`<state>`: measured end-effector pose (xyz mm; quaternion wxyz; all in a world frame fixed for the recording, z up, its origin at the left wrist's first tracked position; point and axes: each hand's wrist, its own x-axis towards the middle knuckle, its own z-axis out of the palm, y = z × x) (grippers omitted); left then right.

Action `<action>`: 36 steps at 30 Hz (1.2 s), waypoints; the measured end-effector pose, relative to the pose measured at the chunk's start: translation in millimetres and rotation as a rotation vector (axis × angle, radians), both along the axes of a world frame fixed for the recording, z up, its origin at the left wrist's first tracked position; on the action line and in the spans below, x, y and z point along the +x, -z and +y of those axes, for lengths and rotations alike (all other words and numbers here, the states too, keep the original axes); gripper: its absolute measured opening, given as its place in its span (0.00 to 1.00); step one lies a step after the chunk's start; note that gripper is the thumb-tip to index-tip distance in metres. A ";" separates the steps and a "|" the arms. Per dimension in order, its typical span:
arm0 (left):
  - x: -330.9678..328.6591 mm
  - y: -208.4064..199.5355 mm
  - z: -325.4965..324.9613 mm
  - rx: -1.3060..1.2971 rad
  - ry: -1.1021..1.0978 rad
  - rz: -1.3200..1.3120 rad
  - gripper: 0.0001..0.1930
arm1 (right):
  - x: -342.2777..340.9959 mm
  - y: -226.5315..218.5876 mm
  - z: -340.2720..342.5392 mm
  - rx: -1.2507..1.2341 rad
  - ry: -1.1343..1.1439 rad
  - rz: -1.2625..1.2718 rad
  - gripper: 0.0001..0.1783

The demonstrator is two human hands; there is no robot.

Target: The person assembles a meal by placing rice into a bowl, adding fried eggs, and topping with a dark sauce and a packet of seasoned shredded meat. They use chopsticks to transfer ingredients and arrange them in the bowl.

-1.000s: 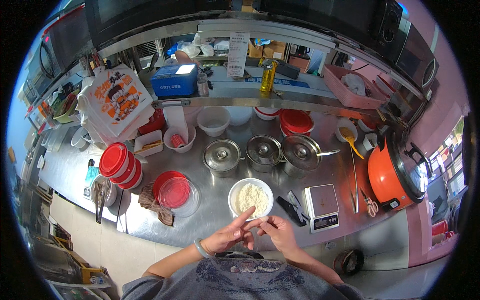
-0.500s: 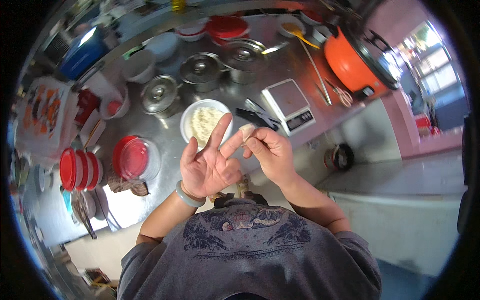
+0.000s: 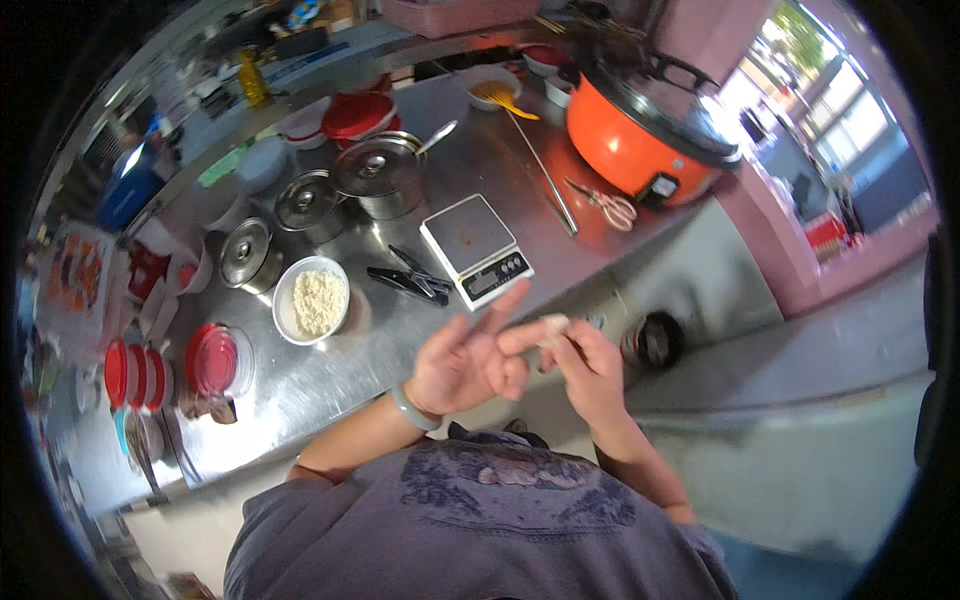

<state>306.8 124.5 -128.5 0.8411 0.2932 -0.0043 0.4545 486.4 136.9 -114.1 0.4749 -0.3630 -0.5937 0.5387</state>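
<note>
Over the counter's front edge, my left hand [image 3: 458, 372] is turned palm up with its fingers apart, a pale bangle [image 3: 414, 410] round the wrist. My right hand [image 3: 590, 375] pinches a small whitish piece [image 3: 555, 323] at the tip of one outstretched left finger. Blur hides what kind of thing it is, and whether it is wrapped round the fingertip. Beyond my hands lies a white digital scale [image 3: 478, 250]. To its left are black-handled utensils [image 3: 408, 283] and a white bowl [image 3: 282, 312] of pale powder [image 3: 318, 302].
Lidded steel pots [image 3: 378, 175] stand behind the bowl on the steel counter [image 3: 330, 385]. An orange cooker [image 3: 630, 135], scissors [image 3: 610, 208] and a metal rod [image 3: 545, 175] are at the right. Red-lidded containers [image 3: 135, 375] line the left. A yellow slotted spoon [image 3: 508, 100] rests in a bowl.
The view has shifted right, so the counter things appear farther left. My hands sit lower in view, clear of the powder bowl, and keep the same fingertip pinch.
</note>
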 end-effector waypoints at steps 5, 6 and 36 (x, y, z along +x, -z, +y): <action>72.4 13.0 19.5 0.373 -0.236 0.409 0.43 | 82.9 5.0 14.0 -0.401 -0.114 0.167 0.07; 74.1 12.3 22.0 0.489 -0.288 0.570 0.43 | 93.3 6.6 18.2 -0.486 -0.164 0.292 0.07; -407.1 113.3 361.0 -0.800 -0.883 0.973 0.09 | -57.1 40.5 226.0 -0.603 -0.385 -0.113 0.14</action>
